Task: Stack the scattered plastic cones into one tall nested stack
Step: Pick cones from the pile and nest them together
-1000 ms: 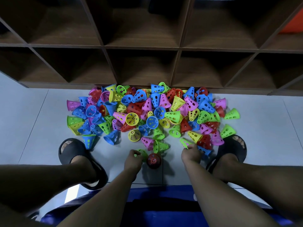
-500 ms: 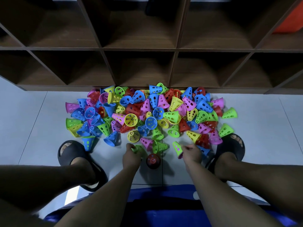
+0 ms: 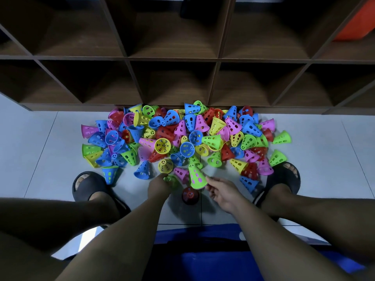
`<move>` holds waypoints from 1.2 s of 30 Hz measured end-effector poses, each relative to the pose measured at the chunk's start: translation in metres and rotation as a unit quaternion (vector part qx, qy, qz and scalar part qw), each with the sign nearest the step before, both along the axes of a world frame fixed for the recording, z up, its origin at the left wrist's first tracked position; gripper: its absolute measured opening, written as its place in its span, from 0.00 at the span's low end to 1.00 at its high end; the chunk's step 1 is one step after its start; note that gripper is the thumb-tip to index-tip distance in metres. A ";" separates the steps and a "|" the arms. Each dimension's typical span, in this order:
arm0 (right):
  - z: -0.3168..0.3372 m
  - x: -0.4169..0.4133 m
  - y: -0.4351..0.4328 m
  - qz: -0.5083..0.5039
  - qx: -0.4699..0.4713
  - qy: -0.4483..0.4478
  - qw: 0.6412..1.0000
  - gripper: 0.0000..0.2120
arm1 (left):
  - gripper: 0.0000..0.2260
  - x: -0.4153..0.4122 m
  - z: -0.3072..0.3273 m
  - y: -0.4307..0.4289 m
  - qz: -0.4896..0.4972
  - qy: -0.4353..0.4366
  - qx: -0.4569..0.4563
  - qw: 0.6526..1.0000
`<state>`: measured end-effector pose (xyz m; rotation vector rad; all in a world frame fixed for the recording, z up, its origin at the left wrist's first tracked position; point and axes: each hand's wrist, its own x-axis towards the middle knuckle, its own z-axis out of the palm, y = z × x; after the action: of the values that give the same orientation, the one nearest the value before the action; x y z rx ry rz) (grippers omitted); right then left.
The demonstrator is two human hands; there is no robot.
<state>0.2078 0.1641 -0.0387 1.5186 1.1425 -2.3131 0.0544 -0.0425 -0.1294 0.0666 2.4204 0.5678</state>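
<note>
Cone (image 3: 195, 177) at fingertips (image 3: 210, 179) of right hand (image 3: 223, 192)

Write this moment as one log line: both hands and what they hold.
left hand: grips green cone | right hand: holds green-pink cone | red cone: stands between hands | pile: scattered

Perforated plastic cones (image 3: 186, 149) in blue, green, yellow, pink and red are heaped loosely, most tipped on their sides. A red cone (image 3: 189, 195) is stood upright just clear of the heap. A pink-lined green cone (image 3: 195, 177) is pinched at its rim by the right hand (image 3: 222, 192). A plain green cone (image 3: 172, 179) is gripped by the left hand (image 3: 159, 186).
</note>
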 end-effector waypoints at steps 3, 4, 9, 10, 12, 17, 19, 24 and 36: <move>-0.001 -0.001 -0.003 0.035 -0.016 0.001 0.999 0.13 | 0.16 -0.004 -0.002 -0.004 0.018 0.019 0.006 1.000; -0.002 -0.001 -0.004 0.044 -0.014 -0.004 0.999 0.13 | 0.16 -0.006 -0.001 -0.005 0.026 0.019 0.008 0.999; -0.010 -0.001 -0.007 0.063 -0.006 -0.027 0.998 0.11 | 0.17 -0.006 0.028 -0.004 0.086 0.006 0.074 0.994; -0.014 -0.002 -0.009 0.060 -0.002 -0.033 0.998 0.10 | 0.17 -0.004 0.036 -0.002 0.100 0.009 0.089 0.991; -0.021 -0.003 -0.014 0.056 0.012 -0.043 0.997 0.09 | 0.17 -0.002 0.051 0.003 0.123 0.014 0.129 0.984; -0.032 -0.005 -0.031 0.088 0.044 -0.056 0.994 0.08 | 0.13 0.002 0.091 0.015 0.122 0.014 0.231 0.965; -0.033 -0.005 -0.036 0.104 0.065 -0.062 0.990 0.05 | 0.10 0.001 0.105 0.017 0.097 0.005 0.258 0.961; -0.030 -0.008 -0.036 0.078 0.086 -0.096 0.989 0.07 | 0.07 -0.001 0.137 0.021 0.036 -0.042 0.289 0.956; -0.029 0.016 0.038 -0.043 0.259 -0.237 0.935 0.14 | 0.09 0.034 0.125 0.039 -0.106 -0.109 0.243 0.958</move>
<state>0.2239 0.2018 -0.0677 2.1784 1.6280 -1.5932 0.0880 -0.0035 -0.0039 0.4405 1.9810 1.0001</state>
